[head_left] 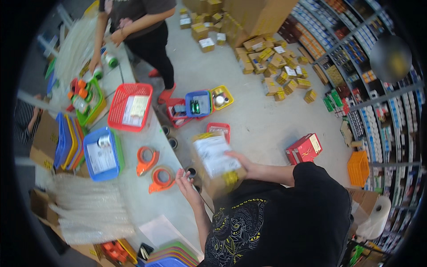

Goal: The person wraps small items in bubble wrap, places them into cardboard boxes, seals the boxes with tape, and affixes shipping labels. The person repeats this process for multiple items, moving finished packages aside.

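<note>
My right hand (241,162) grips a brown cardboard box (207,155) with a white label and yellow tape, held tilted to the right of the table's edge. My left hand (187,184) is raised just left of the box, fingers apart and slightly curled, holding nothing. Beside it on the white table (153,209) lie two orange tape dispensers (155,187). Dark tape rolls (172,143) show along the table edge, partly hidden.
A co-worker (141,44) stands across by baskets (130,107) of bottles and papers; another person (26,120) is at the far left. Bubble wrap (89,209) covers the table's left. Boxes (284,80) lie on the floor; stocked shelves (373,115) line the right.
</note>
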Available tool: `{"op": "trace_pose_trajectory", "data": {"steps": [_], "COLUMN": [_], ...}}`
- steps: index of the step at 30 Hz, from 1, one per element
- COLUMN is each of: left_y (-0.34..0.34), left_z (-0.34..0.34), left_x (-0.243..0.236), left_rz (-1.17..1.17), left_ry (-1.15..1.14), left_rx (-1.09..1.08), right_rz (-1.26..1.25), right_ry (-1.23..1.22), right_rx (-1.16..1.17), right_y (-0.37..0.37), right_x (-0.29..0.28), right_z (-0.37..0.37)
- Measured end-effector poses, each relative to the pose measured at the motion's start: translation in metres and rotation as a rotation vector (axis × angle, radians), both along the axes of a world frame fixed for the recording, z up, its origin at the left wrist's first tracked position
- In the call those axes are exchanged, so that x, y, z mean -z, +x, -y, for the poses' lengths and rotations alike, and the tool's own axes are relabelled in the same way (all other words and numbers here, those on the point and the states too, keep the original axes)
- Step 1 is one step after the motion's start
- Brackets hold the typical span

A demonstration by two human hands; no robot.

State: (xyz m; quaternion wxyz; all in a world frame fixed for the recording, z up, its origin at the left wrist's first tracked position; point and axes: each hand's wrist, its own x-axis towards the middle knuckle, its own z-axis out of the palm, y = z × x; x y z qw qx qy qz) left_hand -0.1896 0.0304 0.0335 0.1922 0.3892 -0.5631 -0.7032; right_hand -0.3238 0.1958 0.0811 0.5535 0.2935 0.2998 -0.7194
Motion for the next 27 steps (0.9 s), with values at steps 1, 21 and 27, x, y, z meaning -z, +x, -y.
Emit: {"op": "trace_pose_trajectory", "data": {"steps": [1, 21, 27], "left_y": [-0.008, 0.038, 0.080], "left_z": [0.001, 0.030, -0.004], "left_x": [-0.001, -0.014, -0.022], "left_rz": [-0.007, 0.013, 0.192], "left_ry": [0.030, 0.008, -0.046], "left_rx": [0.017, -0.317, -0.546], "right_rz": [0.110, -2.315, -2.587], "right_ry": [-0.089, -0.263, 0.208], "right_rx": [0.070, -0.369, -0.958], "right_y": [-0.020, -0.201, -0.127], "right_x": [0.002, -0.034, 0.066], "right_z": [-0.021, 0.365, 0.563]}}
